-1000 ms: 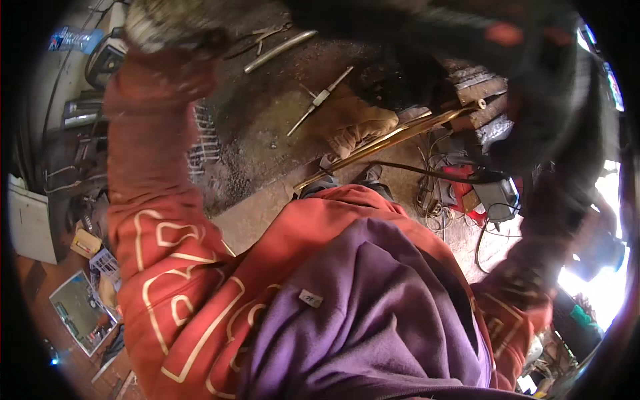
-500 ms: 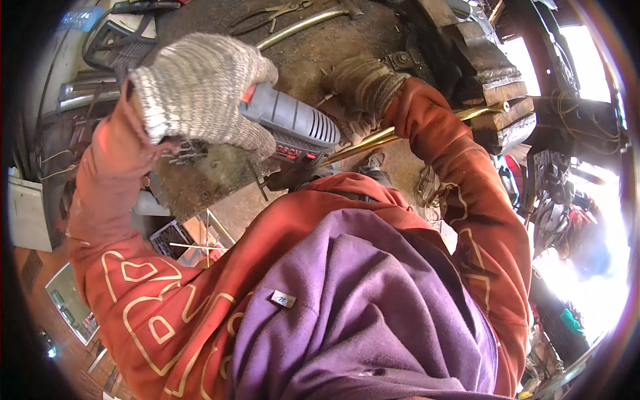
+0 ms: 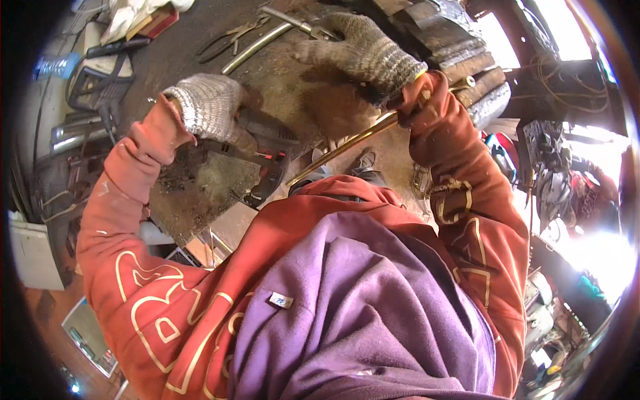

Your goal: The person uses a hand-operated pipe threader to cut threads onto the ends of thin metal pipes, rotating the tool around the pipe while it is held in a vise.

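My left hand [image 3: 210, 110], in a knitted grey-white work glove, is closed around the rear of a grey and red power tool [image 3: 270, 133], probably an angle grinder. The tool is low at the workbench, dark and partly hidden by the glove. My right hand [image 3: 363, 53], gloved alike, reaches over the bench with its fingers stretched to the left. A hammer [image 3: 290, 21] lies beside those fingers; whether they touch it I cannot tell. Under my right forearm a brass-coloured tube [image 3: 343, 148] slants towards my body, its far end next to wooden blocks.
Pliers [image 3: 230, 41] and a silvery tube [image 3: 257, 48] lie on the dirty workbench [image 3: 207, 190] beyond my hands. Stacked wooden blocks [image 3: 473, 70] stand at the right. A dark-framed object [image 3: 100, 80] and metal bars [image 3: 77, 137] are at the left.
My left hand has lowered the power tool away from my body towards the bench. My right hand has left the tube area and moved farther out, beside the hammer. The view has shifted.
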